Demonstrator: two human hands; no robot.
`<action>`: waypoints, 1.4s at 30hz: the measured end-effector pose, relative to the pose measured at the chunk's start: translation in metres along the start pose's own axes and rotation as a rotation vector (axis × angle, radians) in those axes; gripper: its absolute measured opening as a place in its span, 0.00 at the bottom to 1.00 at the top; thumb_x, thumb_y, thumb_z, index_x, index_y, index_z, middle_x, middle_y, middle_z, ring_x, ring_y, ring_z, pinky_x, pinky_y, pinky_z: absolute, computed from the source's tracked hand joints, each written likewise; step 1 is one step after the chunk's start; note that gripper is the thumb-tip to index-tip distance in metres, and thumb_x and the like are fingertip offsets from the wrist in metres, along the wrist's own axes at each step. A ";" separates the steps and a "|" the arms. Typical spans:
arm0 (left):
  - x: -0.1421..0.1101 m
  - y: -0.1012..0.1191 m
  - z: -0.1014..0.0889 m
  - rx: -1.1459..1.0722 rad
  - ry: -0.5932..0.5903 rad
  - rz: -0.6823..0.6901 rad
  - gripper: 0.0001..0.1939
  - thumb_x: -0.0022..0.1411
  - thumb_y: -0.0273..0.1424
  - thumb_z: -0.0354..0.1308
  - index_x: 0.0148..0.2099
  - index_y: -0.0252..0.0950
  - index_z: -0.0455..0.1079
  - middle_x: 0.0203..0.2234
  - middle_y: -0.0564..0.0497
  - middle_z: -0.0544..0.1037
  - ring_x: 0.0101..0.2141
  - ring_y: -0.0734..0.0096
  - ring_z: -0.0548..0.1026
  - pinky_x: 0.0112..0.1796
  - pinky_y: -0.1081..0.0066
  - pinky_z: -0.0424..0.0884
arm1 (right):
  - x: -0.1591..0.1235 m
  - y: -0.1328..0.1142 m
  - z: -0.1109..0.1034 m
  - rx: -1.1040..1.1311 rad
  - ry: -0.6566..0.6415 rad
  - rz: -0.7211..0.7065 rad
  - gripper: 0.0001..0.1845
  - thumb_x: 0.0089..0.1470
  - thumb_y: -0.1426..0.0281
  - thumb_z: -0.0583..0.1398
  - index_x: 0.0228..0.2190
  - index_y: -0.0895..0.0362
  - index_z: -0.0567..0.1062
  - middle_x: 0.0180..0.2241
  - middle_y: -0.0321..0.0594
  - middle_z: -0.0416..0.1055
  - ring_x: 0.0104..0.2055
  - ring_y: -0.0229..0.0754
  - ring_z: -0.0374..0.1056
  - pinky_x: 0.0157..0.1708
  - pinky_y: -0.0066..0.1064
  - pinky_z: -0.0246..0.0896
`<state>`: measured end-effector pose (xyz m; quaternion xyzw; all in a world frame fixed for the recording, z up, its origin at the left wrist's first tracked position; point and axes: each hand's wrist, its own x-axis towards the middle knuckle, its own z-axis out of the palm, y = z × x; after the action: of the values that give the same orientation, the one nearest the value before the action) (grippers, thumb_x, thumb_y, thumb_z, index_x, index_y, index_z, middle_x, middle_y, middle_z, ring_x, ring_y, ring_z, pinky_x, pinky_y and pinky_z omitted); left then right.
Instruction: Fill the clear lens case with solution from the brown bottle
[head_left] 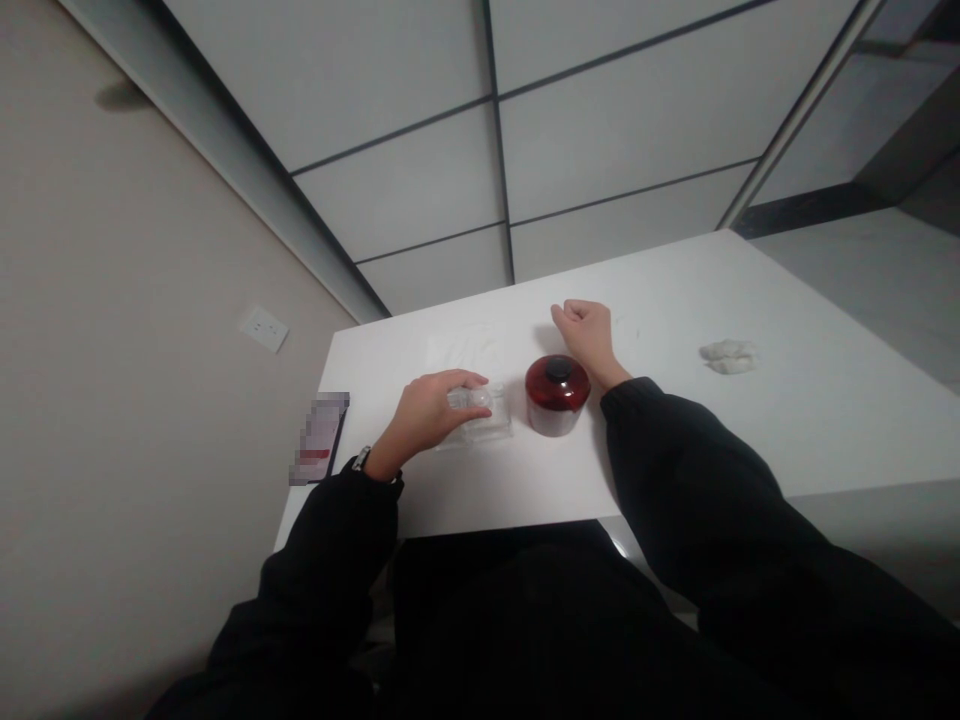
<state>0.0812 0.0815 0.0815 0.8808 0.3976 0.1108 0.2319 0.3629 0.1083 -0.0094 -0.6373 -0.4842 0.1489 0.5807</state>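
Observation:
My left hand (431, 408) is at the middle of the white table (465, 490), thumb and index finger curved around a clear round knob (481, 398). Under these fingers lies a clear, box-shaped container (499, 425), partly covered by the hand. To its right stands a round jar (553, 418) with a see-through red lid (544, 385) and a black knob on top (557, 370). My right hand (587, 333) is closed in a fist just behind the jar; nothing shows in it, and its forearm passes close along the jar's right side.
A crumpled whitish cloth or tissue (729, 356) lies on the right of the table. At the left edge is a phone (322, 440), its screen blurred out. Behind the clear container lies a thin transparent sheet (465, 348). A wall with a socket (265, 329) borders the left side.

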 end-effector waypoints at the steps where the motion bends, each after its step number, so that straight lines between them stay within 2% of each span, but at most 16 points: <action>1: 0.000 0.000 0.000 -0.015 -0.005 -0.002 0.11 0.62 0.39 0.72 0.44 0.42 0.79 0.53 0.52 0.86 0.55 0.54 0.82 0.56 0.55 0.74 | 0.000 0.000 0.000 0.001 0.000 0.000 0.26 0.54 0.71 0.59 0.18 0.52 0.45 0.18 0.28 0.40 0.25 0.34 0.40 0.28 0.33 0.39; 11: -0.001 -0.002 -0.001 -0.050 -0.023 -0.022 0.13 0.62 0.38 0.72 0.48 0.43 0.82 0.53 0.52 0.86 0.56 0.53 0.82 0.59 0.53 0.74 | 0.000 0.000 0.000 0.021 -0.003 0.007 0.27 0.54 0.71 0.59 0.18 0.51 0.45 0.18 0.27 0.40 0.25 0.35 0.41 0.28 0.33 0.39; 15: -0.001 0.001 -0.004 0.042 -0.049 -0.001 0.14 0.65 0.42 0.69 0.50 0.45 0.81 0.54 0.52 0.85 0.57 0.53 0.81 0.58 0.54 0.74 | 0.001 0.001 -0.001 0.025 -0.004 0.007 0.27 0.54 0.70 0.59 0.18 0.51 0.46 0.18 0.27 0.40 0.25 0.34 0.41 0.28 0.33 0.39; 17: -0.003 0.002 -0.009 0.141 -0.068 0.048 0.18 0.65 0.44 0.69 0.55 0.45 0.79 0.57 0.51 0.83 0.58 0.52 0.80 0.59 0.55 0.73 | 0.001 0.000 -0.001 0.029 -0.002 0.007 0.27 0.54 0.71 0.59 0.17 0.51 0.45 0.18 0.27 0.40 0.24 0.34 0.41 0.28 0.33 0.39; 21: -0.014 0.001 -0.021 0.302 -0.138 0.170 0.49 0.53 0.50 0.78 0.71 0.42 0.65 0.67 0.41 0.74 0.65 0.45 0.73 0.64 0.51 0.68 | 0.001 0.000 -0.001 0.051 0.000 0.005 0.27 0.54 0.72 0.59 0.17 0.51 0.45 0.18 0.27 0.40 0.24 0.34 0.41 0.29 0.34 0.38; 22: -0.017 0.000 -0.023 0.329 -0.159 0.187 0.54 0.50 0.50 0.79 0.73 0.41 0.61 0.69 0.39 0.72 0.66 0.43 0.72 0.64 0.50 0.67 | 0.001 0.000 -0.001 0.058 -0.001 0.004 0.27 0.53 0.72 0.59 0.17 0.51 0.45 0.18 0.27 0.40 0.24 0.34 0.41 0.29 0.34 0.38; 24: -0.023 -0.003 -0.023 0.365 -0.183 0.187 0.56 0.50 0.46 0.80 0.75 0.41 0.58 0.69 0.38 0.70 0.66 0.43 0.71 0.64 0.50 0.67 | 0.000 0.000 -0.001 0.076 -0.004 0.003 0.27 0.53 0.73 0.60 0.17 0.51 0.45 0.18 0.27 0.40 0.24 0.34 0.40 0.29 0.34 0.38; 26: -0.026 -0.005 -0.019 0.374 -0.176 0.140 0.55 0.53 0.42 0.80 0.75 0.41 0.56 0.68 0.38 0.72 0.65 0.45 0.73 0.62 0.52 0.70 | 0.000 0.001 -0.001 0.099 -0.009 0.002 0.27 0.54 0.73 0.60 0.17 0.51 0.46 0.18 0.27 0.40 0.24 0.34 0.40 0.30 0.34 0.37; 30: -0.027 -0.005 -0.011 0.359 -0.130 0.046 0.52 0.57 0.41 0.77 0.75 0.43 0.56 0.63 0.40 0.76 0.61 0.47 0.75 0.55 0.55 0.75 | 0.001 0.002 -0.002 0.165 -0.047 -0.001 0.30 0.55 0.69 0.62 0.17 0.51 0.46 0.18 0.27 0.40 0.25 0.35 0.39 0.30 0.34 0.38; 33: -0.027 -0.001 -0.009 0.339 -0.104 0.024 0.50 0.58 0.41 0.77 0.75 0.43 0.57 0.61 0.42 0.78 0.60 0.48 0.76 0.53 0.57 0.76 | 0.003 -0.001 -0.006 0.256 -0.183 -0.004 0.31 0.57 0.57 0.66 0.17 0.51 0.52 0.18 0.27 0.46 0.25 0.35 0.44 0.29 0.33 0.44; 36: -0.028 0.005 -0.010 0.334 -0.107 0.003 0.49 0.59 0.40 0.76 0.76 0.42 0.56 0.61 0.43 0.78 0.60 0.49 0.76 0.53 0.57 0.76 | 0.004 -0.006 -0.012 0.403 -0.398 0.004 0.32 0.54 0.39 0.64 0.22 0.53 0.67 0.22 0.32 0.62 0.27 0.38 0.58 0.31 0.32 0.59; 38: -0.028 0.007 -0.010 0.347 -0.119 -0.008 0.49 0.61 0.40 0.75 0.76 0.42 0.55 0.63 0.42 0.77 0.61 0.48 0.75 0.55 0.56 0.76 | 0.003 -0.008 -0.018 0.617 -0.628 0.008 0.34 0.48 0.34 0.67 0.33 0.53 0.76 0.32 0.38 0.73 0.35 0.41 0.69 0.41 0.35 0.69; 39: -0.028 0.008 -0.010 0.356 -0.123 -0.010 0.48 0.61 0.40 0.74 0.76 0.41 0.55 0.64 0.42 0.77 0.61 0.48 0.75 0.55 0.55 0.76 | 0.003 -0.010 -0.023 0.739 -0.771 -0.006 0.37 0.45 0.34 0.70 0.40 0.53 0.78 0.40 0.40 0.76 0.42 0.43 0.72 0.49 0.37 0.71; 40: -0.028 0.008 -0.010 0.365 -0.126 -0.009 0.48 0.62 0.40 0.74 0.76 0.41 0.56 0.65 0.41 0.76 0.62 0.47 0.74 0.56 0.55 0.75 | 0.002 -0.012 -0.027 0.845 -0.918 -0.031 0.41 0.44 0.36 0.72 0.48 0.51 0.79 0.48 0.42 0.77 0.50 0.45 0.73 0.57 0.39 0.69; 42: -0.027 0.007 -0.009 0.378 -0.125 0.002 0.46 0.62 0.40 0.73 0.76 0.41 0.56 0.66 0.41 0.75 0.62 0.46 0.73 0.57 0.54 0.75 | 0.001 -0.016 -0.037 0.935 -1.158 -0.109 0.48 0.44 0.40 0.75 0.61 0.48 0.74 0.61 0.44 0.72 0.63 0.48 0.69 0.67 0.44 0.60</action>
<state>0.0640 0.0600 0.0928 0.9142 0.3954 -0.0203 0.0864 0.3846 0.0850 0.0153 -0.1189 -0.6297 0.6221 0.4498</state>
